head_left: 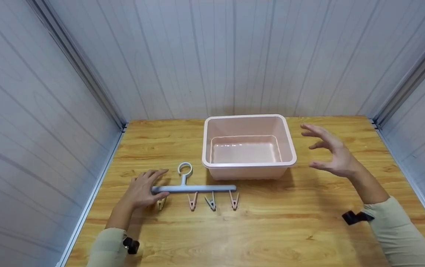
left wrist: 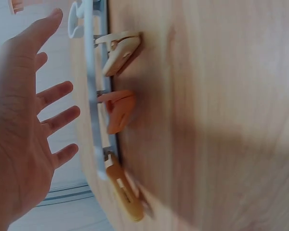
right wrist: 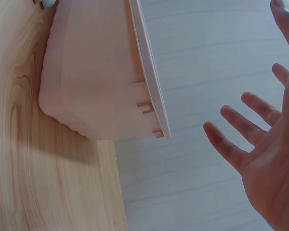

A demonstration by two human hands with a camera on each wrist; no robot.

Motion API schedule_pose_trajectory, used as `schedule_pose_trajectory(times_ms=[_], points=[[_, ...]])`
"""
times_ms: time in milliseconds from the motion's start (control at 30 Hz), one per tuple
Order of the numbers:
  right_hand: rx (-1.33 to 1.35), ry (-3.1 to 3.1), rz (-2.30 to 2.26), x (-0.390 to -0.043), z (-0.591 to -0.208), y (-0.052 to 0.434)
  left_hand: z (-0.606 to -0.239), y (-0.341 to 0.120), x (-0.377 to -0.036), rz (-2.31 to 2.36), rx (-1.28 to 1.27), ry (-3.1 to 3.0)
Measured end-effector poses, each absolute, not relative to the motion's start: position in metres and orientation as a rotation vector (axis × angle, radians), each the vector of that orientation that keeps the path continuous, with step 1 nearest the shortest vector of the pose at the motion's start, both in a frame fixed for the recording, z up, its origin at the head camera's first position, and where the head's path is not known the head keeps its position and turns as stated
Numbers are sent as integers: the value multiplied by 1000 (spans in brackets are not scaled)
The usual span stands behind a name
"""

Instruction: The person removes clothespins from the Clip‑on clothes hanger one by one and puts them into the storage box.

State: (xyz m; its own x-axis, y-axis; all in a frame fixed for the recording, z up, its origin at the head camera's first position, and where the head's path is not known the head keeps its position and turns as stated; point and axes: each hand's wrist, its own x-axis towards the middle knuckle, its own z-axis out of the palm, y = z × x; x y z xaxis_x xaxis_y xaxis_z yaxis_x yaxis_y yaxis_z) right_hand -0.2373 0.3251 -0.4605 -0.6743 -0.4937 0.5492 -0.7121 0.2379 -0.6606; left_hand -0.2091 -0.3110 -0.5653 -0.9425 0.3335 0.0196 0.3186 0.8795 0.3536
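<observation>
Clip hanger [head_left: 197,188] flat on the wooden table, grey-blue bar running left-right, white ring hook [head_left: 185,169] pointing toward the back wall. Four pegs along the near edge of the bar (peach to orange, all lying flat). Pink plastic tub [head_left: 249,168] sits upright just behind the bar's right end, open side up, nothing inside.

Recording booth | white panel walls [head_left: 234,55] | wooden table [head_left: 272,230]
</observation>
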Motion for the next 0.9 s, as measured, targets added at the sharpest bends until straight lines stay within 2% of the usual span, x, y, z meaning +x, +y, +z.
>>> schedule_pose_trajectory(times_ms=[300,900], points=[[1155,-2201,1709,-232,-463,318,-584,-305,-206,626,439,2986],[1325,-2073,1872,-220,-473,295,-597,-304,-203,913,260,2920]])
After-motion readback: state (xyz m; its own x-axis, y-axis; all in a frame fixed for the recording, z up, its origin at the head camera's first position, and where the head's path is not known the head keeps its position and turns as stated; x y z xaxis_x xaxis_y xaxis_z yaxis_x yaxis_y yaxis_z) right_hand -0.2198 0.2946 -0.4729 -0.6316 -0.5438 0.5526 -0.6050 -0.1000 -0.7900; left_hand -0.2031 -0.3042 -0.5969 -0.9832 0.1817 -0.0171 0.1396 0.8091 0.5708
